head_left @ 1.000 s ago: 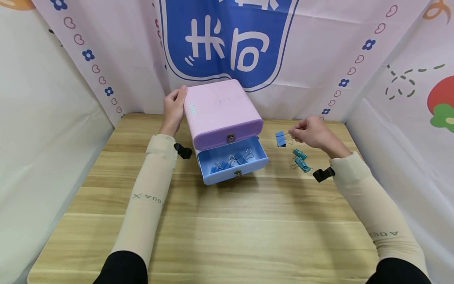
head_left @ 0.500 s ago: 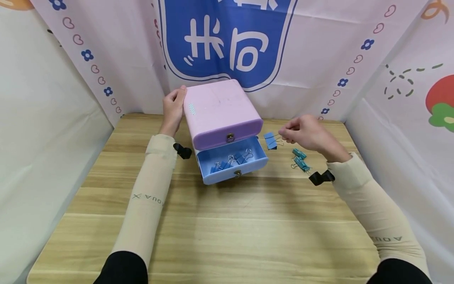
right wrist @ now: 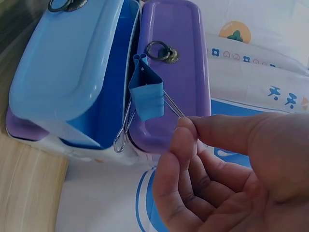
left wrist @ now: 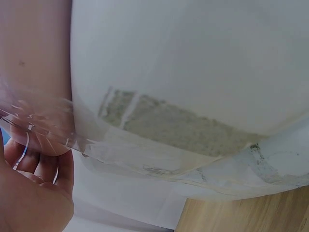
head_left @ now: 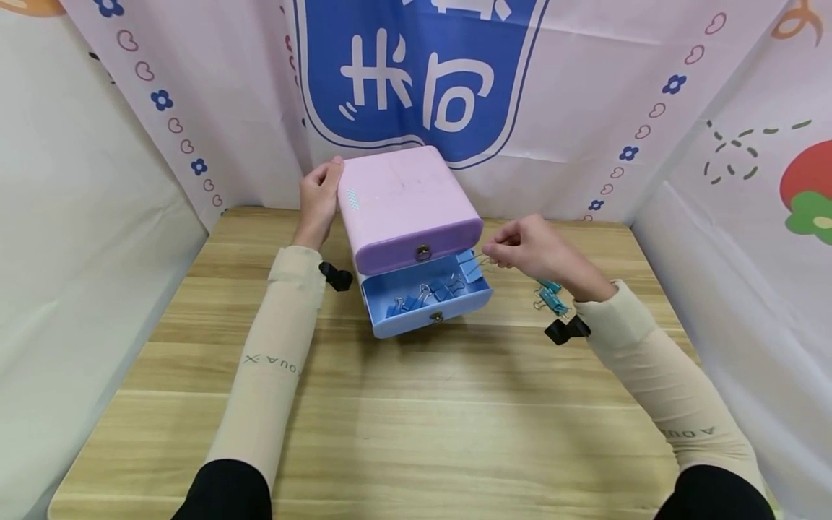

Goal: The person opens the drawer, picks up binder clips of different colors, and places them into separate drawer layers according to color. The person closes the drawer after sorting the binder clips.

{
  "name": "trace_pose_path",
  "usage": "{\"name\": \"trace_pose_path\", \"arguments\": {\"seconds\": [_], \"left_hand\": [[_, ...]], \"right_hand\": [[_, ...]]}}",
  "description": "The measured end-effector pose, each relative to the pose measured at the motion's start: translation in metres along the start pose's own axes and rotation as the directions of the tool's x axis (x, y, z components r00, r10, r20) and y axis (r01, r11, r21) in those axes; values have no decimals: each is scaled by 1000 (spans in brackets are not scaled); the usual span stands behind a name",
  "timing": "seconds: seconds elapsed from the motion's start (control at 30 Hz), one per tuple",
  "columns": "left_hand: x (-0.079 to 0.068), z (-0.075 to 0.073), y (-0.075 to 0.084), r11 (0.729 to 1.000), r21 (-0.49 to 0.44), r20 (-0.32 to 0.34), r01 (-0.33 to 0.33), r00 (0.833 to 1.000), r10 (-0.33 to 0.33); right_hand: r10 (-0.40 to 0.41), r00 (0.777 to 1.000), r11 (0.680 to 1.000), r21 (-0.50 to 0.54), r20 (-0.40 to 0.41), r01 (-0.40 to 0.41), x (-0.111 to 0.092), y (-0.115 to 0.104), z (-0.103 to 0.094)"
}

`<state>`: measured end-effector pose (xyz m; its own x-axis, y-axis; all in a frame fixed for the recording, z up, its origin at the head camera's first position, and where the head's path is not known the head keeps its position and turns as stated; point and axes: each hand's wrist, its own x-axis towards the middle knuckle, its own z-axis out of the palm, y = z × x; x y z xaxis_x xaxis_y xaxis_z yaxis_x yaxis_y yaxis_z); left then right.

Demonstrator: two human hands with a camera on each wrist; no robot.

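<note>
A small drawer box (head_left: 403,188) with a pink top stands at the back of the table, its purple upper drawer (right wrist: 174,96) pushed in. Below it, the light blue drawer (head_left: 404,327) is pulled out, with several blue binder clips (head_left: 443,290) inside. My left hand (head_left: 317,206) grips the box's rear left side, thumb near the top edge; in the left wrist view its fingers curl by the white wall. Between thumb and forefinger, my right hand (head_left: 536,249) pinches one wire handle of a blue binder clip (right wrist: 148,99). That clip hangs over the open drawer's right rear corner.
Teal binder clips (head_left: 552,300) lie on the wooden table (head_left: 416,426) right of the box, partly hidden by the right wrist. A printed cloth (head_left: 585,108) hangs right behind the box. White side walls (head_left: 84,180) flank the table.
My right hand has moved left, carrying the blue binder clip from beside the box to over the open drawer. The left hand and the box have stayed in place.
</note>
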<state>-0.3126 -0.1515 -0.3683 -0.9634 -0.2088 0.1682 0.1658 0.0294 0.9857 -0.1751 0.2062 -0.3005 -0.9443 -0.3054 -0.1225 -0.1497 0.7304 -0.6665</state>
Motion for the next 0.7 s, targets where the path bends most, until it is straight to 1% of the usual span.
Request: {"name": "trace_pose_path", "arguments": {"seconds": [0.17, 0.37, 0.7], "left_hand": [[0, 1, -1, 1000, 8, -2, 4, 1000, -4], [0, 0, -1, 1000, 13, -6, 0, 1000, 0], [0, 0, -1, 1000, -4, -6, -9, 1000, 9]], "right_hand": [[-34, 999, 999, -7, 36, 34, 6, -5, 10], [-108, 993, 994, -14, 41, 108, 12, -11, 23], [-136, 989, 991, -14, 61, 137, 19, -17, 43]]}}
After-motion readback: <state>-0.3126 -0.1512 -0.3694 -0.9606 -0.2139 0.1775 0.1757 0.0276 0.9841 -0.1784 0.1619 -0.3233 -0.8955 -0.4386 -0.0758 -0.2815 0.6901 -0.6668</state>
